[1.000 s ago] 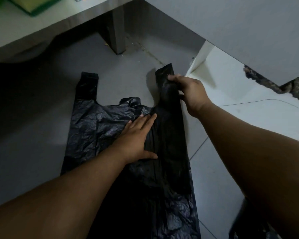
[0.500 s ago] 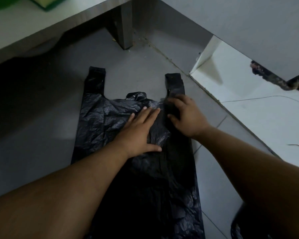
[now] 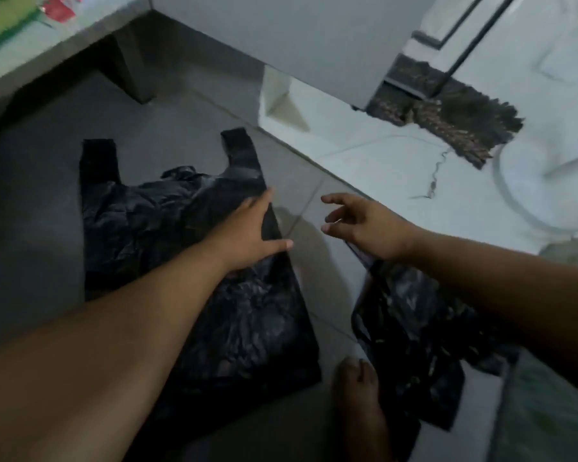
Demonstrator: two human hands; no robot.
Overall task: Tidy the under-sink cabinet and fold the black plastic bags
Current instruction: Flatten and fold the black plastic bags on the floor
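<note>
A black plastic bag (image 3: pixel 141 225) lies spread flat on the grey floor, its two handle loops pointing away from me. My left hand (image 3: pixel 251 233) presses flat on the bag's right side with straight fingers. My right hand (image 3: pixel 364 228) hovers to the right of the bag, fingers loosely spread, holding nothing. Beneath my right forearm lies a crumpled heap of more black bags (image 3: pixel 411 331).
A grey cabinet door (image 3: pixel 281 38) stands open above the floor. The cabinet base and its leg (image 3: pixel 127 71) are at the upper left. A dark fringed mat (image 3: pixel 454 111) lies on white tiles at right. My bare foot (image 3: pixel 361 401) rests near the heap.
My right hand let go of the bag's right handle and moved off to the right, above the floor. My left hand slid toward the bag's right edge. The view swung right.
</note>
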